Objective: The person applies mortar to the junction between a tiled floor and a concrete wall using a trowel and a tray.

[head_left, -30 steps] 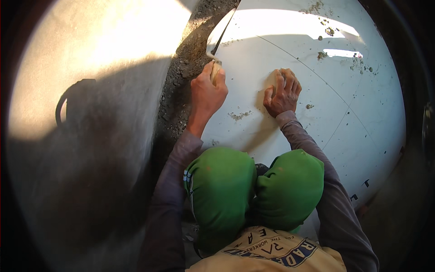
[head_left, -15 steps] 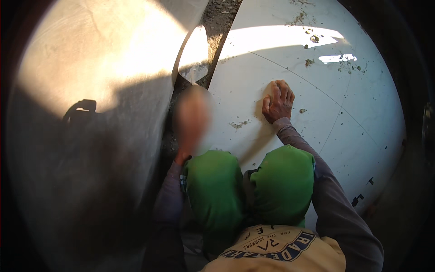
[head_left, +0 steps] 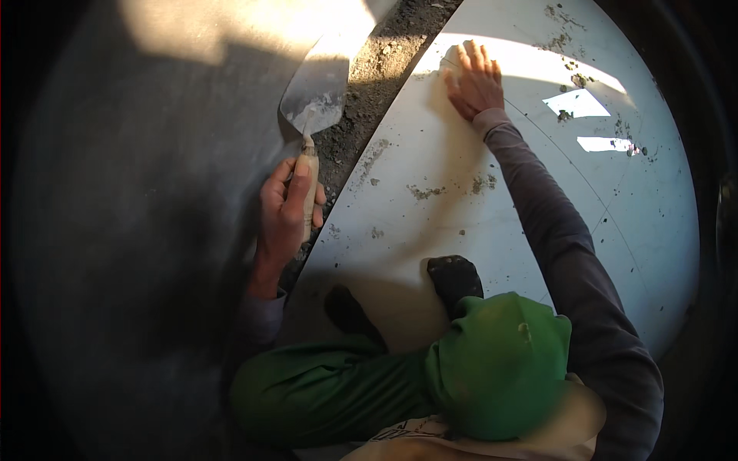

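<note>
grey surface [head_left: 138, 253], broad, filling the left side, mostly in shade with a sunlit patch at the top

white slab floor [head_left: 415, 223], pale and flat, crossed by thin dark lines, streaked with sunlight near the top

green trousers [head_left: 503, 369], worn by the person, knees bent, at the lower edge

strip of dark soil [head_left: 369, 100], loose and gritty, running between grey surface and white slab floor

trowel [head_left: 318, 96], pale wooden handle, broad metal blade pointing away from the person, over the border of grey surface and soil; whether the blade touches either, cannot tell

right hand [head_left: 478, 83], holding nothing, palm down on the white slab floor, fingers slightly apart

left hand [head_left: 281, 206], closed round the trowel handle, thumb along its top

dark footwear [head_left: 454, 280], two pieces, near the knees

crumbs of debris [head_left: 425, 192], scattered on the white slab floor
</note>
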{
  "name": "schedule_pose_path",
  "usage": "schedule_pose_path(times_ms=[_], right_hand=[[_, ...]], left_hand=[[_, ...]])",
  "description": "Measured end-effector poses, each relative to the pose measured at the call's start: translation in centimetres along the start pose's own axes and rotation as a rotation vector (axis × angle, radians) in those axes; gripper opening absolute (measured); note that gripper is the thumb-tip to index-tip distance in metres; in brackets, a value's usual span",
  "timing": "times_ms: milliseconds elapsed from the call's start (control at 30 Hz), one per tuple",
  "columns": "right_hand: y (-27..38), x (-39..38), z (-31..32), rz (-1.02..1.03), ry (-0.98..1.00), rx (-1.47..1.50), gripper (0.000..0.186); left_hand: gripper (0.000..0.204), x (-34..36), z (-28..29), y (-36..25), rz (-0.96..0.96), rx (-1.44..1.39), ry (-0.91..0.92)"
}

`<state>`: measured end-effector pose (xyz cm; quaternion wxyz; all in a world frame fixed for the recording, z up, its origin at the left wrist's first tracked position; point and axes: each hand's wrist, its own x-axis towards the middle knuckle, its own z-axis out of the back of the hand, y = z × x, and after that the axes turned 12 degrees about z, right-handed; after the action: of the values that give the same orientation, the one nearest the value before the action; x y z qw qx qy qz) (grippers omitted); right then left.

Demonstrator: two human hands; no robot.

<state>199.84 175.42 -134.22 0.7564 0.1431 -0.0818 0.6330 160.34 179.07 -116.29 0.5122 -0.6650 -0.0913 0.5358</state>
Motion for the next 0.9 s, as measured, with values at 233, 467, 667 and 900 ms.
schedule_pose_path(times_ms=[233,467,667,900], right_hand=[[26.4,-17.8,7.6,0.569,0.364,0.733,0.067],[25.5,-16.3,16.6,-0.070,0.653,2.235,0.055],[21.0,-14.2,15.8,-0.873,0.253,1.827,0.039],[15.3,-6.1,15.0,-0.612,0.469,1.370,0.029]], left_hand=[[0.039,-12.5,0.7,2.0,0.063,0.008,-0.080],[0.041,-14.7,-4.7,7.7,0.202,-0.206,-0.058],[0.047,-10.7,-8.6,4.4,0.178,0.259,0.113],[0.046,-7.5,-1.3,13.3,0.079,0.587,-0.117]])
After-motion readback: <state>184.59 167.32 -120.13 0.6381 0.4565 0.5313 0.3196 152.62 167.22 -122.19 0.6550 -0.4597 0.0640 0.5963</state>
